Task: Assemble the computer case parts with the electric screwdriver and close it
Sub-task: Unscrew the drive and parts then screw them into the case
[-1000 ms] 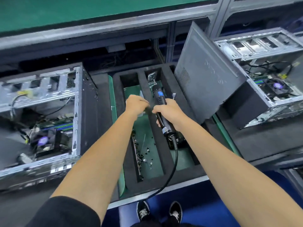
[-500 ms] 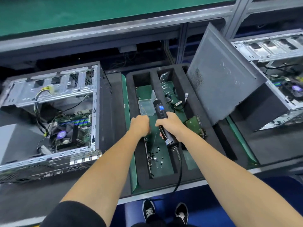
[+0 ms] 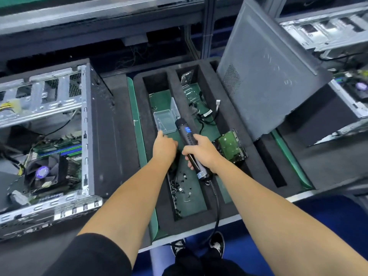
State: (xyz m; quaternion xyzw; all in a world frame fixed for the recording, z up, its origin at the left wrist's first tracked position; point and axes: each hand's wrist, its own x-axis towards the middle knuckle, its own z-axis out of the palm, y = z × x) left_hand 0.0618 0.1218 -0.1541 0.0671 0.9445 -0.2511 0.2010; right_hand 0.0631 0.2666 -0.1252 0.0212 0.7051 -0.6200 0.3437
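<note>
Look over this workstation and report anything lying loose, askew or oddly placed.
Small black screws lie scattered loose on the green floor of the foam tray, outside the clear plastic box, which looks empty. A grey side panel leans tilted over the tray's right edge rather than lying flat.

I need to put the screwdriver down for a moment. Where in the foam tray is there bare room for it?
The left compartment's far end, beyond the clear plastic box, is mostly bare green mat. Nearer you, loose screws crowd it under the left hand. The right compartment is crowded with cables and the hard drive. The right hand holds the screwdriver.
</note>
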